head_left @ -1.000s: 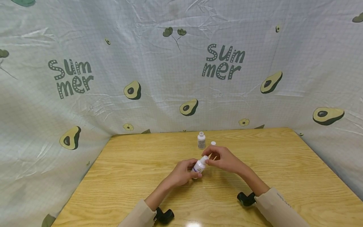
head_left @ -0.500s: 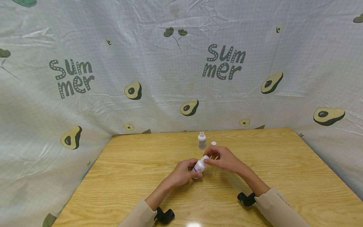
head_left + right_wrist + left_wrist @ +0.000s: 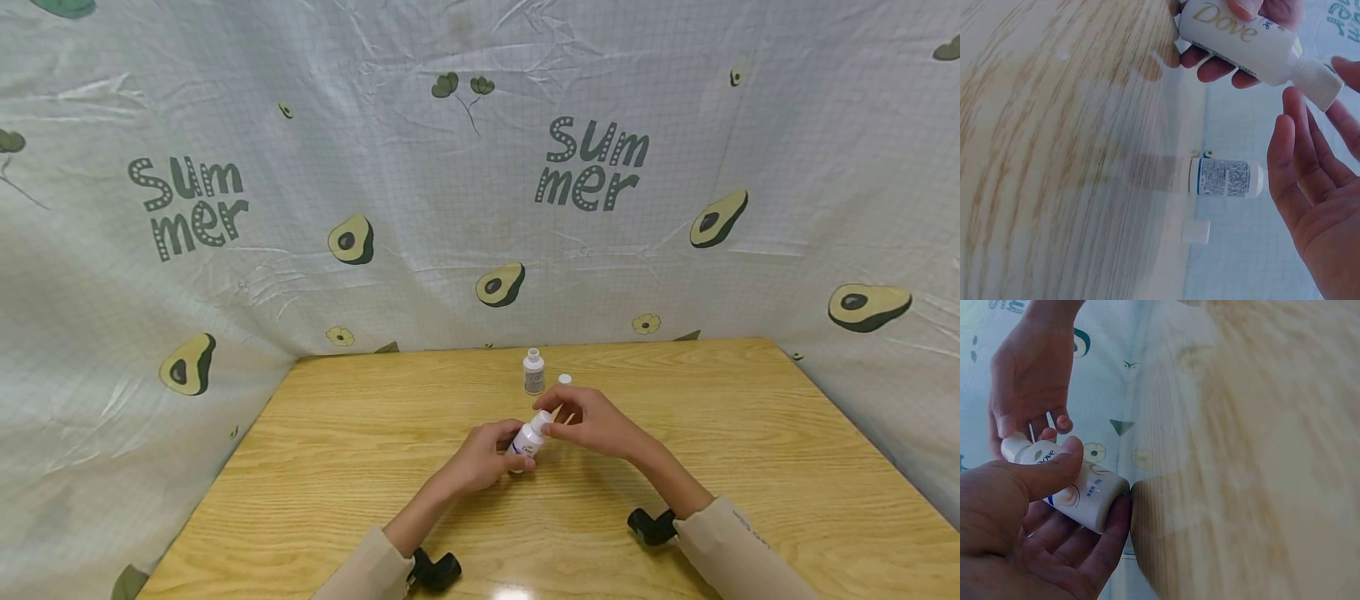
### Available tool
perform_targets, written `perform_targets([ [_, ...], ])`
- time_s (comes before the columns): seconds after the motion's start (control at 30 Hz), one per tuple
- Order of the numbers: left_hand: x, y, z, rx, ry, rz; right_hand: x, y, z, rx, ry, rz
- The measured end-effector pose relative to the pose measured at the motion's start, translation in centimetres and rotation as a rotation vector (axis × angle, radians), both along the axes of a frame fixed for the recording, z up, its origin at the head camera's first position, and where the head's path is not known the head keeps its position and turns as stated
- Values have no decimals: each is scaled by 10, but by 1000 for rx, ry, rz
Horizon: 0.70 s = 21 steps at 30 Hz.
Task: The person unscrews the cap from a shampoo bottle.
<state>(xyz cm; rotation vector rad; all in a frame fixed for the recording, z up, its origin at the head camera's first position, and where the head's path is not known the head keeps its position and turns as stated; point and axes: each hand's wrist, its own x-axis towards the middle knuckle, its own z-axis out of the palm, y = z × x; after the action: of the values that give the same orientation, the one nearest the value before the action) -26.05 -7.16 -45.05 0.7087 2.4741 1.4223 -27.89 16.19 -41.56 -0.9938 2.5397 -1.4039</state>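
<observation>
My left hand (image 3: 480, 457) grips a small white Dove bottle (image 3: 527, 442), tilted with its top up and to the right. In the left wrist view the thumb lies across the bottle's label (image 3: 1088, 487) and fingers curl beneath. At the bottle's top sits a white cap (image 3: 541, 422), which the thumb and index finger of my right hand (image 3: 592, 423) pinch. The right wrist view shows the cap (image 3: 1318, 85) at the bottle's neck, the other right fingers clear of it. How tightly the cap sits cannot be told.
Behind the hands a second white bottle (image 3: 533, 377) stands upright on the wooden table (image 3: 360, 433), its neck uncapped. A loose white cap (image 3: 565, 380) rests to its right. A printed cloth (image 3: 420, 308) hangs along the table's far edge.
The right thumb and fingers shift slightly about the cap, back and forth. The left hand and its bottle stay nearly still.
</observation>
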Motion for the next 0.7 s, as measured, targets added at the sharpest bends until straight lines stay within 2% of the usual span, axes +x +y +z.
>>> perform_targets([
  [0.3,1,0,1,0,0,1,-2,0,-2,14,7,-38],
  [0.7,1,0,1,5,-2,1,-2,2,-2,-13,12,25],
])
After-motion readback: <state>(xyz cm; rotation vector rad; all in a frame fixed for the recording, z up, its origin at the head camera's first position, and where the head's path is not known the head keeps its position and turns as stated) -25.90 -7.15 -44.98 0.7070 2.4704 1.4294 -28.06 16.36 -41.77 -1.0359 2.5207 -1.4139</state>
